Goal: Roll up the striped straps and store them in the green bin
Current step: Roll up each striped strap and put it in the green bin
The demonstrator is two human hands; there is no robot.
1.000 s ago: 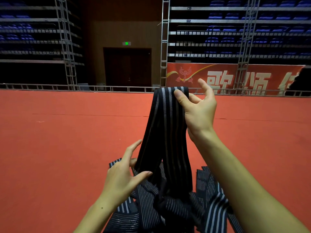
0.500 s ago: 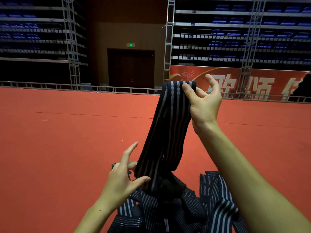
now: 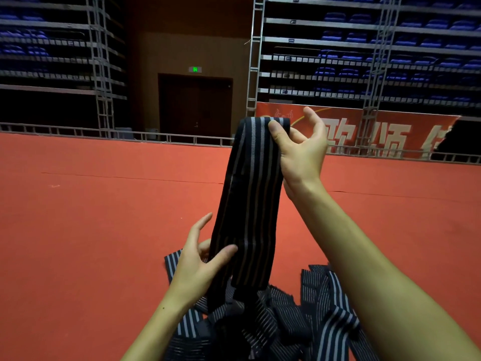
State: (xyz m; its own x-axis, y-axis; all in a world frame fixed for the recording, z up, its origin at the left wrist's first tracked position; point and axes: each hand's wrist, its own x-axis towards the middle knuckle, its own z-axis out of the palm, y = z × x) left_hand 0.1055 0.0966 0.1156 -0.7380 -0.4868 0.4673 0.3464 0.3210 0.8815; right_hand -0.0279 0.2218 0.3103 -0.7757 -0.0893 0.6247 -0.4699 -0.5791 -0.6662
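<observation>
A black strap with grey stripes (image 3: 251,204) hangs doubled over in front of me. My right hand (image 3: 302,155) pinches its top fold between thumb and fingers, the forefinger raised. Lower down, my left hand (image 3: 200,259) holds the strap's left edge, thumb on the front and fingers behind it. The strap's lower end is off the floor, just above a heap of more striped straps (image 3: 273,324) on the red carpet. No green bin is in view.
Red carpet floor (image 3: 91,230) spreads all around the heap. A metal railing (image 3: 78,131) runs along the far edge, with a dark door, tiered blue seats and a red banner (image 3: 390,134) behind it.
My right hand has drawn the strap higher, lifting its lower end out of the heap. My left hand's thumb now lies on the strap's front, lower down.
</observation>
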